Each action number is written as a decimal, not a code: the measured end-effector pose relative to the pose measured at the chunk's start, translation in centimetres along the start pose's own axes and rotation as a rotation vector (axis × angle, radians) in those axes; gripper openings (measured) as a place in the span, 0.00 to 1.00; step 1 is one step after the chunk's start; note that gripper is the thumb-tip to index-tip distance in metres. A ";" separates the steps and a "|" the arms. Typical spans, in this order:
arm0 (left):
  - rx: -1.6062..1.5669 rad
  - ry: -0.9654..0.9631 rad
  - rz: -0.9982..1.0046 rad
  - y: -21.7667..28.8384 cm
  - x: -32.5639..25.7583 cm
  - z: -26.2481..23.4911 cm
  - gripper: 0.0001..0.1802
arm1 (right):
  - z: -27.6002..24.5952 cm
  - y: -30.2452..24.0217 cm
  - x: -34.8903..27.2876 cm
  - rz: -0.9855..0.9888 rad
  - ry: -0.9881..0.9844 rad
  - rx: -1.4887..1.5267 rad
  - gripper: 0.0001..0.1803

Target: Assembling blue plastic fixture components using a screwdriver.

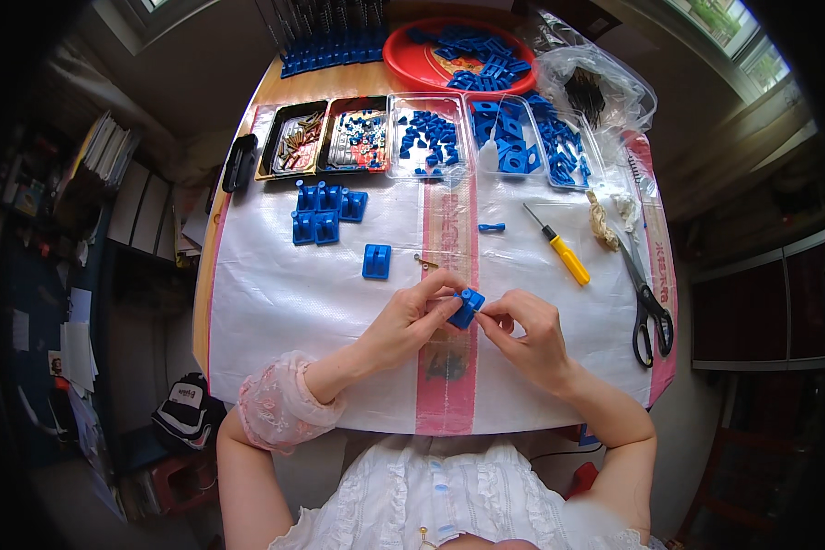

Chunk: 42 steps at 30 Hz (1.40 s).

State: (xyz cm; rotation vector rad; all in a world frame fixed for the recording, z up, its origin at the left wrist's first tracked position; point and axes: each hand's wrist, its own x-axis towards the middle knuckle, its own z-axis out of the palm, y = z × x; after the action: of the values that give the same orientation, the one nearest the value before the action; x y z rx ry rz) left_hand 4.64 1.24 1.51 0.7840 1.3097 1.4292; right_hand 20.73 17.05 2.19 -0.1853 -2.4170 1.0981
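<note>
My left hand [411,319] grips a small blue plastic block [467,307] between thumb and fingers, just above the white sheet [284,312] covering the table. My right hand [525,332] meets it from the right, its pinched fingertips pressed against the block's right side; whatever they hold is too small to see. A single blue block [376,261] lies a little up and left of my hands. Several similar blue blocks [325,213] are grouped farther back left. A tiny metal piece [425,264] lies near the pink stripe.
A yellow-handled screwdriver [559,246] and black scissors [649,312] lie to the right. Trays along the back hold brass parts [295,139], mixed small parts [357,136] and blue pieces [429,137]. Behind them stand a red dish [403,55] of blue parts and a clear bag [605,87].
</note>
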 end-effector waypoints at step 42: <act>0.165 -0.022 0.055 -1.3 0.1 -0.2 0.10 | 0.4 0.2 -0.3 0.056 -0.034 -0.024 0.04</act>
State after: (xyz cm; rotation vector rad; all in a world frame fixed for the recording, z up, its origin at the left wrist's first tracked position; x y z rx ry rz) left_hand 4.77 1.19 0.19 0.9486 1.4113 1.3634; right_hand 20.80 16.86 1.72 -0.2455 -2.4696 1.1054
